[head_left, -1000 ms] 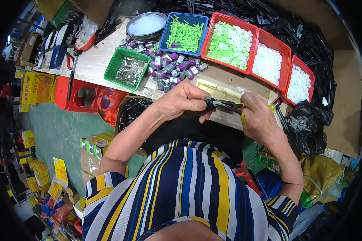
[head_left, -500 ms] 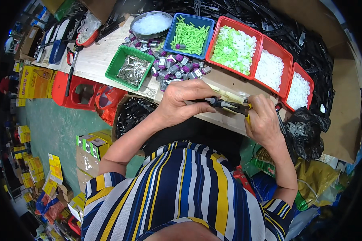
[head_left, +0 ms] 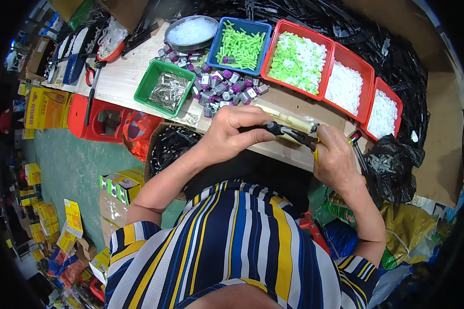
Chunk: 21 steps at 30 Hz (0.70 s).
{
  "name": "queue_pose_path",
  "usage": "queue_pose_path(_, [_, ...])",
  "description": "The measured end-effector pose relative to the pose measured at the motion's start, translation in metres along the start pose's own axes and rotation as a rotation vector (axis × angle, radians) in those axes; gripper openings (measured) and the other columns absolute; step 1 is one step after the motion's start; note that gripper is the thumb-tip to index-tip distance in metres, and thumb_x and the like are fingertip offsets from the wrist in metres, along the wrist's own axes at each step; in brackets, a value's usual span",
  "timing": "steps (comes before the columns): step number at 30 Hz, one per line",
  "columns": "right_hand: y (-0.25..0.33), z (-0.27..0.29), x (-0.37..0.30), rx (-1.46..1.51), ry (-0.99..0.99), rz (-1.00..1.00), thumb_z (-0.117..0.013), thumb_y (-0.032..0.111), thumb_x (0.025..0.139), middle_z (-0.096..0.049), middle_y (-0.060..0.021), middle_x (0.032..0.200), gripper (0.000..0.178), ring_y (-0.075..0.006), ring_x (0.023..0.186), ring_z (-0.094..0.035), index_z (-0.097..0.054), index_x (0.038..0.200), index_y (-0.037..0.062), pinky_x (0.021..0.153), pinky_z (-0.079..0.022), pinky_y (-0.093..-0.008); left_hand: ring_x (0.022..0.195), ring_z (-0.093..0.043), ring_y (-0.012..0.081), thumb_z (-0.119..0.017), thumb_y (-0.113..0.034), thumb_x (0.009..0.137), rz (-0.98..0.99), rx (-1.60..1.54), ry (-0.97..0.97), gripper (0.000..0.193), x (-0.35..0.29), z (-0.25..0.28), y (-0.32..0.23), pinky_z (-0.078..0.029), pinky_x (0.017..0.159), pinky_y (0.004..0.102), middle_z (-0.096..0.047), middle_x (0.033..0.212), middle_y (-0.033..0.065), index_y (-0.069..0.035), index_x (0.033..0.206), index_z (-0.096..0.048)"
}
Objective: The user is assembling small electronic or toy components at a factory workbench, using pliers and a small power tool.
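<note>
In my left hand (head_left: 234, 129) a slim black plastic part (head_left: 273, 128) is pinched between thumb and fingers, pointing right. Closed around yellow handles, my right hand (head_left: 337, 157) holds dark-jawed pliers (head_left: 307, 139), whose nose reaches left to the black part's end. Whether the jaws grip it is too small to tell. Just beyond both hands lies a pale, cream-coloured bar-shaped fixture (head_left: 288, 121) on the wooden bench (head_left: 121, 77). Small grey motors with purple ends (head_left: 224, 87) are heaped beyond my left hand.
A green bin (head_left: 142, 92) holds metal pins. Behind stand a round metal dish (head_left: 191, 46), a blue bin (head_left: 215, 51) of green pieces and red bins (head_left: 329, 62) of white and green pieces. A black plastic bag (head_left: 397, 170) hangs right; red-handled pliers (head_left: 91, 85) lie left.
My right hand has shifted slightly down, and the pliers now slope more toward it. The left hand keeps its pinch on the black part, nearly still.
</note>
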State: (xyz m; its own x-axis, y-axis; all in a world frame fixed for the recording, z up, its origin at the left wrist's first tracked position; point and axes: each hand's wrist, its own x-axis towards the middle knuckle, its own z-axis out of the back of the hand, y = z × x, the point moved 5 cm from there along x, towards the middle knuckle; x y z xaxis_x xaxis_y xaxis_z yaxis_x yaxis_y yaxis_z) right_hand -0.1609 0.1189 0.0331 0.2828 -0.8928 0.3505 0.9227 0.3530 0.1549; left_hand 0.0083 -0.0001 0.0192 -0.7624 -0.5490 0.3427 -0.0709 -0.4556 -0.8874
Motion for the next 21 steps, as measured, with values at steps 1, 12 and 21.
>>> queue_pose_path(1, [0.0, 0.0, 0.0, -0.007, 0.01, 0.011, -0.06, -0.002, 0.062, -0.048, -0.0125, 0.083, 0.01, -0.0286, 0.075, -0.052, -0.05, 0.061, -0.0005, 0.065, -0.046, -0.0395, 0.074, -0.065, 0.0229, -0.074, -0.002, 0.078, 0.041, -0.069, 0.073, 0.023, 0.001, 0.0, 0.007, -0.049, 0.065, 0.0307, -0.067, 0.084, 0.0132, 0.007, 0.097, -0.068])
queue_pose_path(12, [0.005, -0.005, 0.002, 0.163, 0.071, -0.121, -0.062, -0.006, 0.065, -0.048, -0.017, 0.085, 0.012, -0.0344, 0.076, -0.054, -0.05, 0.067, -0.0028, 0.067, -0.046, -0.0428, 0.072, -0.065, 0.0266, -0.076, 0.001, 0.071, -0.22, 0.366, -0.304, 0.03, -0.009, -0.009, -0.01, -0.05, 0.063, 0.0322, -0.068, 0.085, 0.0145, 0.004, 0.1, -0.068])
queue_pose_path(21, [0.007, -0.009, -0.002, 0.181, 0.11, -0.139, -0.06, -0.007, 0.065, -0.047, -0.0184, 0.086, 0.012, -0.0359, 0.076, -0.055, -0.049, 0.067, -0.0025, 0.067, -0.047, -0.0444, 0.068, -0.064, 0.0267, -0.074, 0.003, 0.072, -0.174, 0.246, -0.15, 0.028, -0.005, -0.006, -0.005, -0.049, 0.06, 0.0322, -0.067, 0.083, 0.0149, 0.006, 0.099, -0.067])
